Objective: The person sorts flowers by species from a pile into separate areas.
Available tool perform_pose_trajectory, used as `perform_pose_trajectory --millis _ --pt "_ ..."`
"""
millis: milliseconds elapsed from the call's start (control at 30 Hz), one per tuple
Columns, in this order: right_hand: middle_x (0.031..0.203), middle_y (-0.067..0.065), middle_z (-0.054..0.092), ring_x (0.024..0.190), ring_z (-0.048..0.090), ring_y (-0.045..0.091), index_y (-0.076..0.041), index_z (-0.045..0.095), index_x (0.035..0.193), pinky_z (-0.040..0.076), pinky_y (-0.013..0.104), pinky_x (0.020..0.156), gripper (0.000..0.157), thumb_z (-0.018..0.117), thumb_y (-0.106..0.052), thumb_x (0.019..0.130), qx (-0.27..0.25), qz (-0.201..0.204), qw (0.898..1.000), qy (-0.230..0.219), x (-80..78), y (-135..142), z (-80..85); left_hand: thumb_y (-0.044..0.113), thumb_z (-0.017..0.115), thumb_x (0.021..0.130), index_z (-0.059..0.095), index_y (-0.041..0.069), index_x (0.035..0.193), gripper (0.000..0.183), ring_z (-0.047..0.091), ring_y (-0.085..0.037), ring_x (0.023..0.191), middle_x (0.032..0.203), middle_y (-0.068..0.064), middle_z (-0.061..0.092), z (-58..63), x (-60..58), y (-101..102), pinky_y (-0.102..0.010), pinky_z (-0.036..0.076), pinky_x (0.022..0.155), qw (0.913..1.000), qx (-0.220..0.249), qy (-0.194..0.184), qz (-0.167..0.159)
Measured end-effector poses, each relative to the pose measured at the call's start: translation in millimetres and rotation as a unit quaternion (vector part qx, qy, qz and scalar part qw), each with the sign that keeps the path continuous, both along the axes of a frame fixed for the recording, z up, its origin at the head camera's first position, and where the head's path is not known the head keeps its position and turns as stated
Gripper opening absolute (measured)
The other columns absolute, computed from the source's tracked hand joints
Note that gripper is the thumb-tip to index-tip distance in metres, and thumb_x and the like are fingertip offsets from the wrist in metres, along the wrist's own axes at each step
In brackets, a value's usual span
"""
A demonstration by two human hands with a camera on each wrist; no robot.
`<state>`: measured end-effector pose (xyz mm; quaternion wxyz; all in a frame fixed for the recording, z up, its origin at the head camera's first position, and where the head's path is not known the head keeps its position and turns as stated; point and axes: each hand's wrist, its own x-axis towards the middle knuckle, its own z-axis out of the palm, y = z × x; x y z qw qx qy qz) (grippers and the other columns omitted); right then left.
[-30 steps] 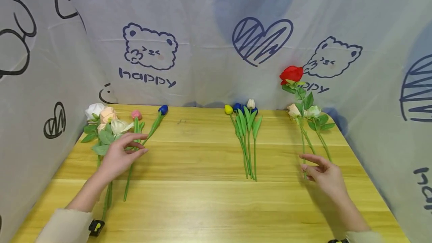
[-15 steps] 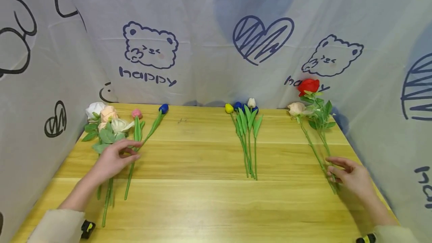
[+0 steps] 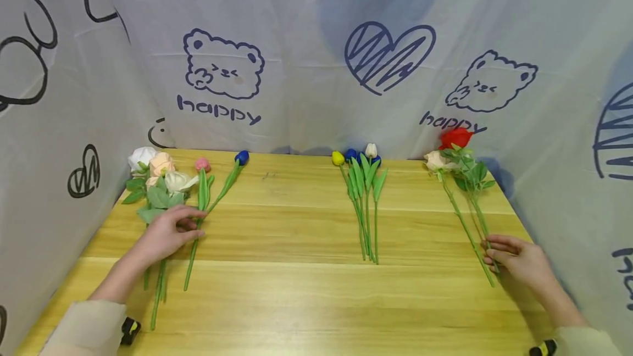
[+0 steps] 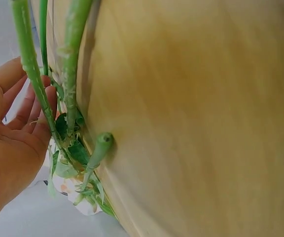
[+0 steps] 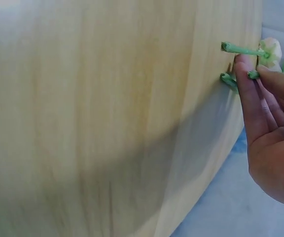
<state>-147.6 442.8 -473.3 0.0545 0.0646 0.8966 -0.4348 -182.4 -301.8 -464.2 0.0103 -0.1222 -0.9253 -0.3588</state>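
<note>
In the head view my right hand pinches the stem of a red rose between thumb and fingers at the table's right side. A cut stem end shows at those fingertips in the right wrist view. Beside it lie a pale peach rose and another leafy stem. Over at the left, my left hand hovers with loosely bent fingers, fingertips close over the stem of a pink tulip. A blue tulip lies just right of that. Thick green rose stems pass near the left fingers in the left wrist view.
White and peach roses lie in a bunch at the table's left, their stems running under the left forearm. Yellow, blue and white tulips lie grouped at the middle back. A printed cloth hangs behind and beside the wooden table.
My right hand has carried the red rose to the right and down, beside the other roses. My left hand has drawn back slightly toward the left; the tulips near it have not visibly moved.
</note>
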Motion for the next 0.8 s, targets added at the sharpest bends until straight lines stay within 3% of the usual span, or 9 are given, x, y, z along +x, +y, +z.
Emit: perform_pose_trajectory --millis 267,433,567,800 --pt "0.113 0.027 0.072 0.079 0.075 0.011 0.018 0.056 0.136 0.062 0.028 0.068 0.044 0.068 -0.006 0.101 0.022 -0.004 1.0 0.009 6.7 -0.5 4.3 0.008 0.083 0.088 0.071 -0.001 0.126 0.04 0.066 -0.026 0.095 0.115 -0.016 0.065 2.4 -2.9 0.3 -0.027 0.055 0.076 0.9997 -0.024 0.003 -0.006" --pt "0.113 0.023 0.074 0.078 0.065 -0.007 0.011 0.065 0.131 0.058 0.023 0.066 0.043 0.072 -0.017 0.1 0.102 0.008 0.994 0.033 8.1 -3.0 3.8 0.01 0.085 0.087 0.071 -0.001 0.125 0.042 0.065 -0.026 0.094 0.111 -0.015 0.061 -0.1 -5.3 1.6 -0.026 0.056 0.074 0.9995 -0.03 -0.004 -0.006" --pt "0.11 0.02 0.076 0.077 0.059 -0.012 0.006 0.068 0.128 0.054 0.021 0.064 0.041 0.075 -0.022 0.098 0.151 0.017 0.987 0.052 8.2 -4.7 3.7 0.011 0.085 0.087 0.071 -0.002 0.125 0.042 0.065 -0.023 0.092 0.105 -0.012 0.061 -3.0 -4.5 3.9 -0.026 0.056 0.073 0.9993 -0.032 -0.019 -0.009" --pt "0.109 0.02 0.076 0.076 0.058 -0.012 0.006 0.07 0.125 0.054 0.021 0.063 0.038 0.076 -0.019 0.097 0.159 0.02 0.985 0.07 5.8 -7.5 2.7 0.003 0.081 0.088 0.072 -0.002 0.123 0.037 0.066 -0.025 0.095 0.11 -0.014 0.064 -3.0 0.0 5.8 -0.028 0.056 0.075 0.9993 -0.023 -0.028 -0.004"
